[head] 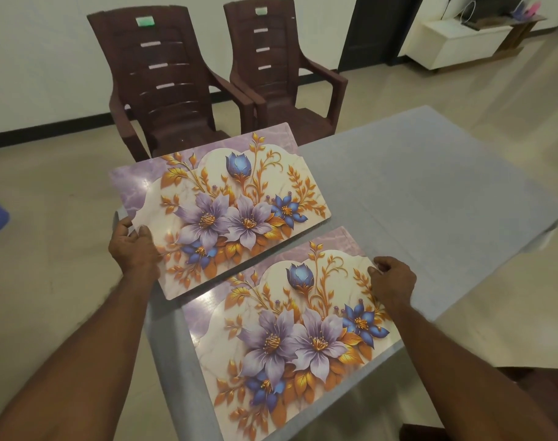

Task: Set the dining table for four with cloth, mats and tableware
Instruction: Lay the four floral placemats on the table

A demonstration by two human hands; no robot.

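Observation:
Two floral place mats with purple and blue flowers lie on a grey cloth [430, 186] that covers the table. The far mat [220, 205] overhangs the table's left edge, and my left hand [133, 246] pinches its near left corner. The near mat [290, 332] lies flat at the table's near end. My right hand [393, 280] holds that mat's right edge with curled fingers.
Two dark brown plastic chairs [163, 87] [280, 65] stand side by side beyond the table's far left. A white cabinet [462, 43] sits at the back right by a dark door frame. The right half of the cloth is bare. Tiled floor surrounds the table.

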